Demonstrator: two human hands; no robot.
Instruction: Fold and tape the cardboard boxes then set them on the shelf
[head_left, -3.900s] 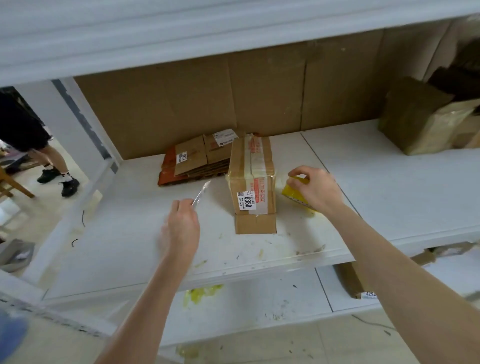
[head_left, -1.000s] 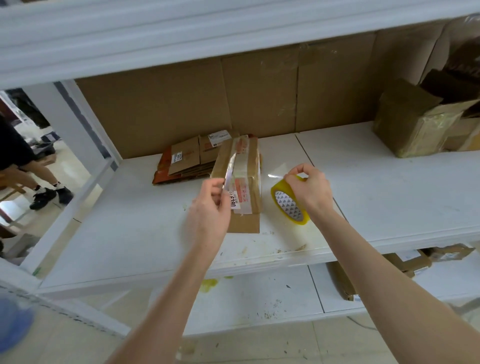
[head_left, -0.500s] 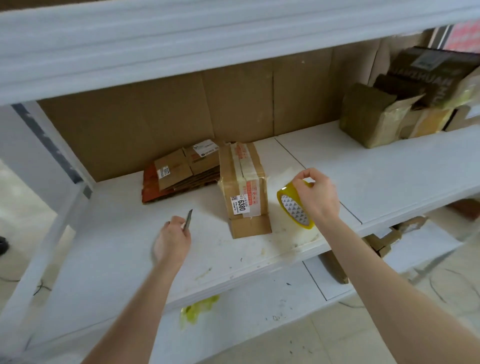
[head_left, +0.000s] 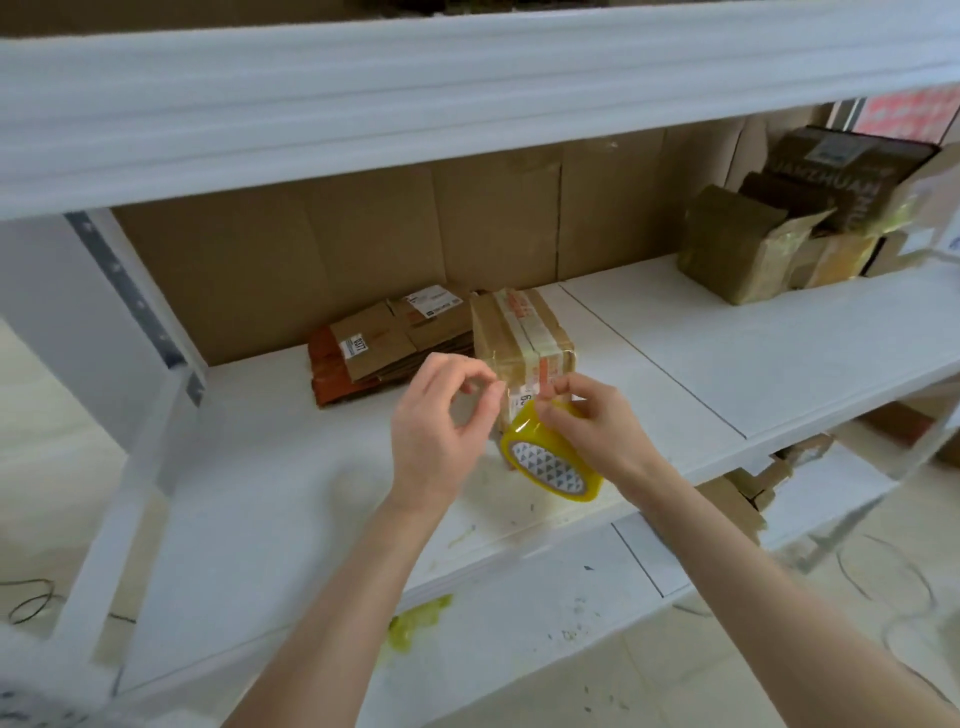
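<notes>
A small taped cardboard box (head_left: 511, 332) with a white label stands on the white shelf (head_left: 291, 467). In front of it my right hand (head_left: 597, 436) grips a yellow tape roll (head_left: 550, 460), held above the shelf. To the roll's left is my left hand (head_left: 439, 431), thumb and forefinger pinched together at what looks like the clear tape's free end, close to the box's front face. The lower front of the box is hidden behind both hands. A stack of flattened cardboard boxes (head_left: 384, 340) lies left of the box against the back.
Several brown boxes and packages (head_left: 779, 234) crowd the shelf's far right. A cardboard sheet (head_left: 363, 244) lines the back. A white upper shelf (head_left: 415, 93) hangs overhead, and a lower shelf (head_left: 519, 613) holds cardboard pieces at the right. A white upright post (head_left: 140, 332) stands at left.
My left hand rose from the shelf surface and came right to meet the tape roll. The right hand lifted the roll in front of the box. The small blade is no longer visible.
</notes>
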